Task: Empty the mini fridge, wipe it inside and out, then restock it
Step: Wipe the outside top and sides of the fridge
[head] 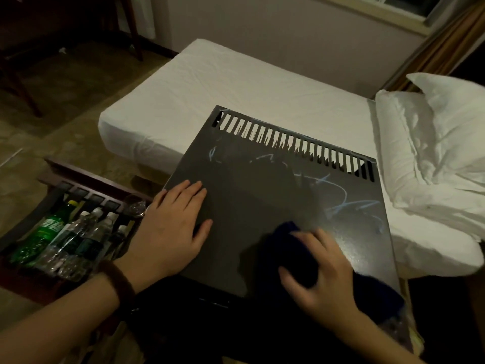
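Fingers of right hand grip, seemingly, dark cloth on fridge top.

We've got open room across the far half of the fridge top; vent slots edge it. Bed blocks far side, pillow right, bottle-filled drawer left.

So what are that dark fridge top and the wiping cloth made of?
The dark grey fridge top looks like painted sheet metal: flat, faint sheen, punched vent slots. The dark blue cloth, gripped by the right hand, seems soft, fuzzy fabric, perhaps microfibre.
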`<state>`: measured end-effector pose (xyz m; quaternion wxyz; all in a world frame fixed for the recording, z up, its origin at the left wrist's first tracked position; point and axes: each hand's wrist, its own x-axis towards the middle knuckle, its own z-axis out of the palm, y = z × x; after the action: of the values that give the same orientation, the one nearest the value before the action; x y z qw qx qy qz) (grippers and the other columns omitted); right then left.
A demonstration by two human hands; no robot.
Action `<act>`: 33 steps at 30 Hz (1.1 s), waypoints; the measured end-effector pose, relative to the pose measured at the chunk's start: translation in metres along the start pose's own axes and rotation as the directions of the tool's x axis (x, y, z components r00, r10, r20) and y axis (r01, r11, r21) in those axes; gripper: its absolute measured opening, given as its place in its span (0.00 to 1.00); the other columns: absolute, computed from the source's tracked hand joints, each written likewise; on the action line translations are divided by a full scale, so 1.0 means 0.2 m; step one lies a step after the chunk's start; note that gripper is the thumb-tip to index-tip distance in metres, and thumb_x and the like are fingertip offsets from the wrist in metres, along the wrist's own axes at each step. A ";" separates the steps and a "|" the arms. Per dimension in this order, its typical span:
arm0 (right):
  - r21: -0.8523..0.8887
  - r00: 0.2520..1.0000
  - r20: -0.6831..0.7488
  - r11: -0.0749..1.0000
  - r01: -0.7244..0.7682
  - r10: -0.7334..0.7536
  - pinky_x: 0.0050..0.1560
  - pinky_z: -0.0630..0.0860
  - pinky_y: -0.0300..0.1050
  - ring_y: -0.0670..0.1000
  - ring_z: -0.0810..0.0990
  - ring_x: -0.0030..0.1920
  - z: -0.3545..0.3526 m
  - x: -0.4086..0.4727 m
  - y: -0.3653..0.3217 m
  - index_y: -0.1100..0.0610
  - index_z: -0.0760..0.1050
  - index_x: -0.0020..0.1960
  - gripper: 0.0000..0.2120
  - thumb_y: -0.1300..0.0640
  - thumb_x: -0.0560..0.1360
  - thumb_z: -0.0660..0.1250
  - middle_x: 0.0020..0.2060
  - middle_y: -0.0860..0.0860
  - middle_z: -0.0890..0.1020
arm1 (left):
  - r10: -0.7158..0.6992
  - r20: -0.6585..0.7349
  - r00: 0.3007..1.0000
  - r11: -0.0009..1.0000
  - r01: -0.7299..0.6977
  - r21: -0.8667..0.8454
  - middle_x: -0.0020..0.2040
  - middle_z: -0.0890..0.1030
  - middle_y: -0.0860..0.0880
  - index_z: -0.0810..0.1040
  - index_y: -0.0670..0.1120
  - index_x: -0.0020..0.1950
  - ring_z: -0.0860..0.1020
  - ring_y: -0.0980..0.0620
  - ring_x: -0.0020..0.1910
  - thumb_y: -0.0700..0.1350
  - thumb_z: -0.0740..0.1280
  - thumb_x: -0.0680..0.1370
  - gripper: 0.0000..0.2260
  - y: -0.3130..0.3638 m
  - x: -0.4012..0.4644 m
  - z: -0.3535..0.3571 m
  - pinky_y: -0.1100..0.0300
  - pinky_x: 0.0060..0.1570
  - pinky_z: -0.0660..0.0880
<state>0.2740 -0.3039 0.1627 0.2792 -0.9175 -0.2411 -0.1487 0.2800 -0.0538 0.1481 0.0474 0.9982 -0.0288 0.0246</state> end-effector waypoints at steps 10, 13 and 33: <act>-0.154 0.953 -0.089 0.942 -0.300 0.289 0.45 0.68 0.45 0.54 0.74 0.52 0.33 0.69 0.01 0.51 0.72 0.59 0.22 0.41 0.70 0.63 0.50 0.51 0.76 | -0.013 -0.003 1.000 1.000 0.013 0.019 0.69 0.71 0.49 0.69 0.47 0.69 0.67 0.50 0.68 0.61 0.47 0.73 0.30 0.01 0.00 0.01 0.53 0.64 0.60; -0.159 0.985 -0.058 0.973 -0.169 0.162 0.43 0.69 0.45 0.55 0.74 0.49 0.28 0.43 -0.08 0.51 0.72 0.57 0.24 0.39 0.67 0.60 0.48 0.52 0.75 | -0.001 -0.024 1.000 1.000 0.002 0.004 0.67 0.73 0.47 0.71 0.45 0.67 0.69 0.48 0.67 0.59 0.49 0.73 0.29 0.01 0.00 0.00 0.49 0.64 0.65; 0.063 0.997 0.059 0.997 0.036 -0.040 0.40 0.75 0.49 0.52 0.76 0.44 0.15 0.13 -0.14 0.47 0.70 0.56 0.21 0.44 0.65 0.64 0.45 0.49 0.76 | 0.011 -0.008 1.000 0.997 -0.012 -0.074 0.63 0.77 0.47 0.74 0.45 0.63 0.74 0.48 0.63 0.57 0.53 0.73 0.25 0.00 -0.01 -0.03 0.48 0.59 0.70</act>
<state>0.2847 -0.2570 0.1619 0.2974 -0.9077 -0.2712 -0.1187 0.2774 -0.0533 0.1533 0.0845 0.9954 -0.0354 0.0278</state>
